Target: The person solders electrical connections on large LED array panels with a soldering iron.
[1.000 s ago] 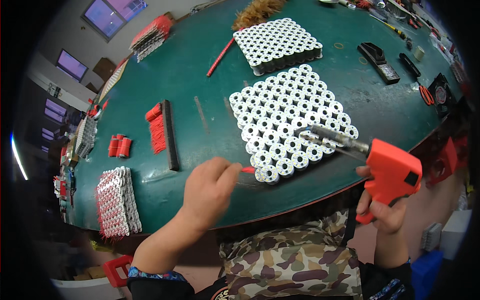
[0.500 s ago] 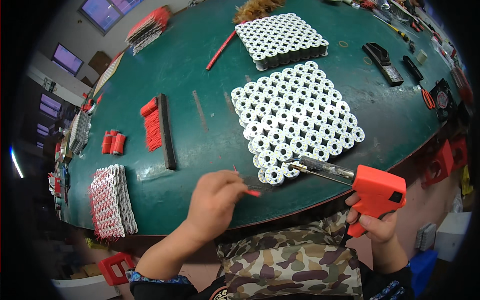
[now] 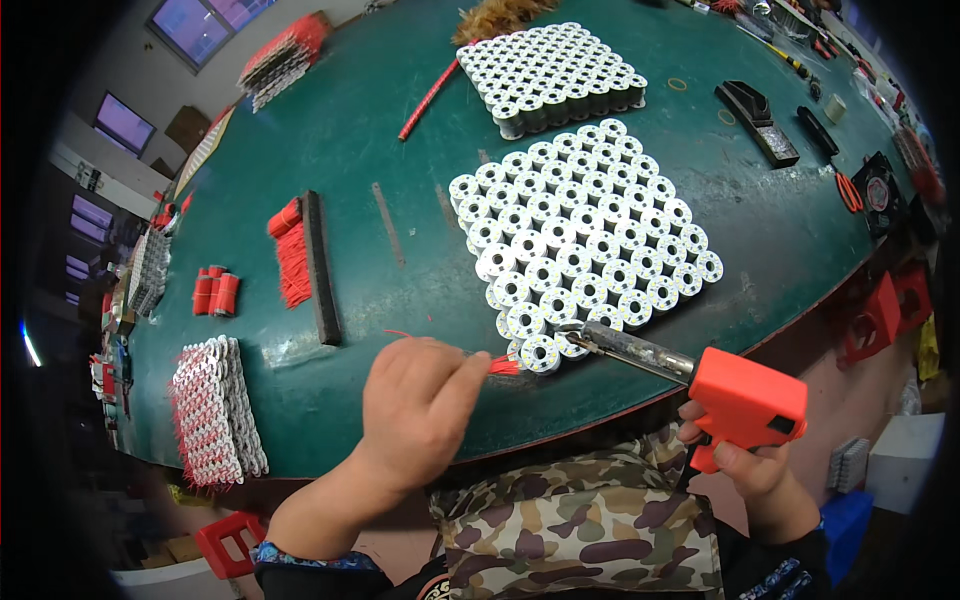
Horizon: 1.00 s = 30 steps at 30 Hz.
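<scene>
Between the thumb and fingers of my left hand (image 3: 415, 415) is a small bunch of thin red wires (image 3: 504, 367). Their ends reach the near left corner of a block of round white LED boards (image 3: 590, 235), joined in rows on the green table. My right hand (image 3: 755, 470) grips the handle of a red soldering gun (image 3: 748, 398). Its long metal barrel points left, and the tip is at a board near that same corner. Whether the tip touches the board or the wires I cannot tell.
A second block of white boards (image 3: 550, 75) lies behind. Leftward are a dark bar (image 3: 322, 270) beside loose red wires (image 3: 292, 262), red bundles (image 3: 215, 291) and a wired stack of boards (image 3: 215, 410). A black holder (image 3: 760, 125) and orange-handled scissors (image 3: 849, 193) lie at right.
My left hand has turned and moved the red wires up to the block's near corner. The soldering gun has shifted slightly left and down. The whole view has slid a little left.
</scene>
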{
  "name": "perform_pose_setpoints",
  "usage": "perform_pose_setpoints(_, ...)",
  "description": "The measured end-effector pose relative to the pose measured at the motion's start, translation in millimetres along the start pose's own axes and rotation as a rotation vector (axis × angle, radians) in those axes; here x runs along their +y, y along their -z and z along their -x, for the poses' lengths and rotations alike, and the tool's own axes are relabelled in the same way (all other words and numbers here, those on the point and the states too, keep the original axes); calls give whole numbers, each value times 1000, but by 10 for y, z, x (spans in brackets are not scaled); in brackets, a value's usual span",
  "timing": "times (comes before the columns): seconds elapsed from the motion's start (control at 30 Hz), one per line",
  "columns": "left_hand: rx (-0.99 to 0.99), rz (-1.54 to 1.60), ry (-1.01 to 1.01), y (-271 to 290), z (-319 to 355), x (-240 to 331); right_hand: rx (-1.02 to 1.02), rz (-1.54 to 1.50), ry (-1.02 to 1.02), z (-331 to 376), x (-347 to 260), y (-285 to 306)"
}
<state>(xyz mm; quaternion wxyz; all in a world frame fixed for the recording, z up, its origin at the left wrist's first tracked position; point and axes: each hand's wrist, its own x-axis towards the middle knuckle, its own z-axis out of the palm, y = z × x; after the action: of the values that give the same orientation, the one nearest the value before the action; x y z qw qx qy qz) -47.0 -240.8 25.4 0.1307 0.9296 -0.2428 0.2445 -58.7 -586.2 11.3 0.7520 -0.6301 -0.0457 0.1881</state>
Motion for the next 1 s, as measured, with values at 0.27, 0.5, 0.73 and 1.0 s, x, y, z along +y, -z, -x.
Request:
perform_pose_setpoints(0.27,-39,6,-87,-148,-74,96,-151,223,196,-46,113,-13)
perform_pose_setpoints(0.5,-121,8,-70,-140,-51,97,-295,600,593,-193,286,90)
perform_pose_setpoints(0.73,-123,3,-72,-110,-70,111,-236,600,509,-119,315,65)
perform_pose_setpoints(1.0,-165,-5,-68,-80,-103,123,-222,561,536,-152,280,-2)
